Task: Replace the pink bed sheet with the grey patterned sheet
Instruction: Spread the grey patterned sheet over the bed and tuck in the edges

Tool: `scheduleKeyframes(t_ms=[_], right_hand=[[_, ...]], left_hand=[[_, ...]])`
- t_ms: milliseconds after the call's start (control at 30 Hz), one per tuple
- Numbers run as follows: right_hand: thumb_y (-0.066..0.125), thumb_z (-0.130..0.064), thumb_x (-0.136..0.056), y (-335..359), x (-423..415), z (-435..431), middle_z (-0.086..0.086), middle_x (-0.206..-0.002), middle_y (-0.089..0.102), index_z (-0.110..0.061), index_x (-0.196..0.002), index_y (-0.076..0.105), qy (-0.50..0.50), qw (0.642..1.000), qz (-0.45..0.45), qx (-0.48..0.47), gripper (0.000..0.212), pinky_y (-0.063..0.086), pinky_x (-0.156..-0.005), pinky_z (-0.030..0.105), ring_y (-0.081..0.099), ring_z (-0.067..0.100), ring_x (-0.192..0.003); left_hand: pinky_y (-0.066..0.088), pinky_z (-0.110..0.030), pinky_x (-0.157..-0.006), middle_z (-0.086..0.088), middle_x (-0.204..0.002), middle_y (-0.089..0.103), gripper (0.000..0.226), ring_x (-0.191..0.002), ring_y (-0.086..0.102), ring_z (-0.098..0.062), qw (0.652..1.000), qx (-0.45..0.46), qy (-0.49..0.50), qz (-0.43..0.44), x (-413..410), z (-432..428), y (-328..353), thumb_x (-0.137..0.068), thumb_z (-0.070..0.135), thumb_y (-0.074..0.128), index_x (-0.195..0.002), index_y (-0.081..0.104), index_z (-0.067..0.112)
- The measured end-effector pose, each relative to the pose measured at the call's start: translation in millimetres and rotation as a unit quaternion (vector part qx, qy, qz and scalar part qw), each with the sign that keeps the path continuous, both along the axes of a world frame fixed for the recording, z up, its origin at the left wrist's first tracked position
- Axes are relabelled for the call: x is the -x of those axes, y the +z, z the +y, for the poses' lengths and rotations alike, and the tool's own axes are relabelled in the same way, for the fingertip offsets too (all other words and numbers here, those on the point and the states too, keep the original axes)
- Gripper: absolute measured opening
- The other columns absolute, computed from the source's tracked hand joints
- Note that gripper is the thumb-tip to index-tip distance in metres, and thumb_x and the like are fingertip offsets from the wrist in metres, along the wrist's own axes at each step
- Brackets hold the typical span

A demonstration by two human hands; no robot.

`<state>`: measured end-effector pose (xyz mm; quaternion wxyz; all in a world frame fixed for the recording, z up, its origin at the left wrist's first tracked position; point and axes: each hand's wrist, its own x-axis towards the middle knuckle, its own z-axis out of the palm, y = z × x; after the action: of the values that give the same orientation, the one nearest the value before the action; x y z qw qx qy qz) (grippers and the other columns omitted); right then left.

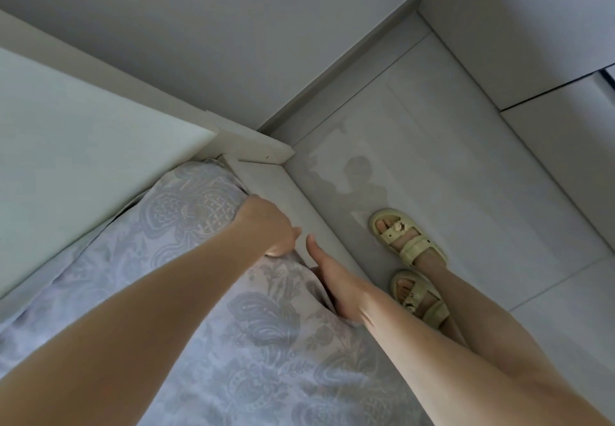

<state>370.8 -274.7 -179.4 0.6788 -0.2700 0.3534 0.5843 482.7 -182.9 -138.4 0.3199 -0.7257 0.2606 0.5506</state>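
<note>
The grey patterned sheet (253, 332) covers the mattress up to its corner by the headboard. My left hand (266, 226) lies over the mattress's side edge near that corner, with its fingers curled round the sheet-covered edge and their tips hidden in the gap. My right hand (336, 279) is just behind it. Its fingers reach down into the gap between the mattress and the white bed frame rail (299, 206), and its thumb lies straight along the rail. No pink sheet is in view.
A pale upholstered headboard (83, 146) rises to the left of the corner. A white wall (199, 26) stands behind it. My feet in yellow sandals (409, 236) are on the light tiled floor (466, 159) beside the rail, with white cabinet fronts (532, 26) at the right.
</note>
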Motion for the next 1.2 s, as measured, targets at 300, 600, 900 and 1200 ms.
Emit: scheduleKeyframes(t_ms=[300, 600, 900, 1200], right_hand=[[0.026, -0.061, -0.095, 5.7, 20.7, -7.6, 0.011, -0.094, 0.073, -0.008, -0.101, 0.069, -0.103, 0.971, -0.047, 0.211, 0.069, 0.053, -0.083, 0.035, 0.068, 0.025, -0.092], [0.024, -0.062, -0.095, 29.3, 10.1, -12.1, 0.001, -0.123, 0.06, -0.02, -0.113, 0.063, 0.057, 0.963, -0.151, 0.218, 0.06, 0.039, -0.103, 0.035, 0.055, 0.017, -0.115], [0.025, -0.062, -0.094, 143.6, 2.8, -15.5, -0.001, -0.094, 0.068, -0.024, -0.095, 0.059, 0.161, 0.825, -0.424, 0.338, 0.051, 0.048, -0.092, 0.043, 0.063, 0.018, -0.091], [0.035, -0.038, -0.098, 280.5, 9.5, 25.0, 0.012, -0.076, 0.059, 0.001, -0.083, 0.06, 0.41, 0.661, -0.586, 0.228, 0.05, 0.048, -0.074, 0.042, 0.06, 0.036, -0.079]], left_hand=[[0.026, -0.041, -0.104, -0.007, -0.116, 0.062, 0.057, -0.109, 0.054, -0.022, 0.993, 0.083, 0.066, -0.055, -4.9, 10.6, -12.8, -0.101, 0.046, 0.014, -0.116, 0.058, 0.015], [0.018, -0.038, -0.112, 0.001, -0.089, 0.067, 0.056, -0.092, 0.058, -0.019, 0.904, 0.31, 0.186, -0.228, 39.0, 23.8, 32.9, -0.099, 0.045, 0.011, -0.108, 0.061, 0.022], [0.034, -0.028, -0.07, 0.003, -0.077, 0.061, 0.067, -0.073, 0.052, -0.016, 0.709, 0.328, 0.497, -0.378, 142.2, 78.1, 135.8, -0.088, 0.06, 0.007, -0.084, 0.06, 0.019], [0.044, -0.03, -0.079, -0.001, -0.105, 0.068, 0.045, -0.092, 0.061, -0.019, 0.48, 0.176, 0.772, -0.377, 315.3, 91.4, 246.8, -0.1, 0.044, 0.026, -0.099, 0.063, 0.019]])
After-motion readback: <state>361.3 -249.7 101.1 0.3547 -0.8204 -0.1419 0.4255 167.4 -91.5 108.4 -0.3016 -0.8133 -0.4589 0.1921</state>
